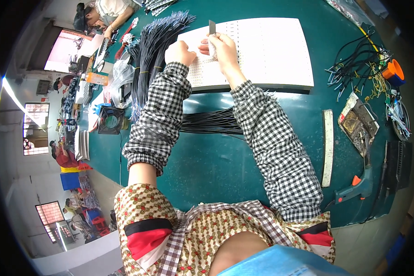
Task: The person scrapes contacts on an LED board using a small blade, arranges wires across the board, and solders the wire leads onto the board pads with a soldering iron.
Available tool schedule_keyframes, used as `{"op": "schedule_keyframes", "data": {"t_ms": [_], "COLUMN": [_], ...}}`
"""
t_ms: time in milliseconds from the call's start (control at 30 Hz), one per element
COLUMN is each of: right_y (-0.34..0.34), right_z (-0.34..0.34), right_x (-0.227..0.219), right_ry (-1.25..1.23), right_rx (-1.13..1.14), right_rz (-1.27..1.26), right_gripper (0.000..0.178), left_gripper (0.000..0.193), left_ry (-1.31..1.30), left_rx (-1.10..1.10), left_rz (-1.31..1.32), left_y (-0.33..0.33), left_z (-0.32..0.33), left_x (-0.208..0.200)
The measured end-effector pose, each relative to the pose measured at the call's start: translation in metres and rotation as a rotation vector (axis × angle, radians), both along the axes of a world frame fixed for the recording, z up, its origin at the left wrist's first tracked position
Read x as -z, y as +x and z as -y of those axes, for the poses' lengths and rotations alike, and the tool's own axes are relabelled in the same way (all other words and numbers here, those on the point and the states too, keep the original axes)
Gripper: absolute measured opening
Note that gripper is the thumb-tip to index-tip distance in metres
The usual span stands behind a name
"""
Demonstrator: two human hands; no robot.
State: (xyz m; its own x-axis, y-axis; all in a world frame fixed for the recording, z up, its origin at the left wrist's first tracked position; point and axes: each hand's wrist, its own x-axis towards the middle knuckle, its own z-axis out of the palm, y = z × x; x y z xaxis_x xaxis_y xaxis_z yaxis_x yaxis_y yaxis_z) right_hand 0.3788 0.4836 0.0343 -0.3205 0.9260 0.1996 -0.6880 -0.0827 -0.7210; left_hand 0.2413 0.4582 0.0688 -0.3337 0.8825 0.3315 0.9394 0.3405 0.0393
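Note:
My right hand (225, 50) grips a flat grey metal blade (212, 27) whose lower end is wrapped in white; the blade points away from me. Just left of it, my left hand (180, 54) is closed like a fist over the board's left edge, and whatever its fingers hold is hidden. Under both hands lies a large white board (271, 53) with rows of small marks or holes. A thick bundle of black cables (152, 50) runs alongside my left forearm. Between my forearms, a second bundle of black cables (209, 122) lies crosswise on the green table (207, 170).
On the right are loose black cables (349, 64), an orange tape roll (393, 71), a stained tray (356, 119), a white strip (327, 147) and a green glue gun (354, 188). At left stand a small fan (110, 120) and clear plastic bags (122, 76). A co-worker (101, 16) leans over the far left.

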Motion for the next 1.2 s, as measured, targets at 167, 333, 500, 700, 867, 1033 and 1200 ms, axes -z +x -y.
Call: {"op": "schedule_keyframes", "data": {"t_ms": [167, 333, 500, 700, 867, 1033, 1200], "right_y": [-0.010, -0.033, -0.063, -0.137, -0.228, -0.344, -0.363], "right_z": [-0.004, -0.001, 0.003, 0.010, -0.009, 0.009, 0.025], "right_x": [0.001, 0.000, -0.001, -0.005, 0.036, 0.065, 0.071], "right_ry": [0.004, 0.002, 0.016, -0.037, -0.033, -0.071, -0.073], "right_rx": [0.007, -0.015, 0.005, -0.058, -0.061, -0.147, -0.176], "right_rz": [0.015, 0.009, 0.062, 0.268, 0.633, 0.732, 0.743], "right_gripper": [0.024, 0.023, 0.022, 0.024, 0.029, 0.029, 0.028], "left_gripper": [0.028, 0.031, 0.027, 0.027, 0.025, 0.025, 0.024], "left_ry": [-0.057, -0.195, -0.242, 0.287, 0.495, 0.599, 0.649], "left_rx": [-0.072, -0.120, -0.150, 0.054, 0.102, 0.136, 0.114], "left_rz": [-0.040, -0.115, 0.058, 0.513, 0.730, 0.704, 0.824], "left_y": [-0.007, -0.014, -0.058, -0.184, -0.244, -0.341, -0.345], "left_z": [-0.012, -0.024, -0.015, 0.073, 0.099, 0.127, 0.150], "left_x": [0.003, -0.007, -0.027, 0.031, 0.135, 0.180, 0.179]}}
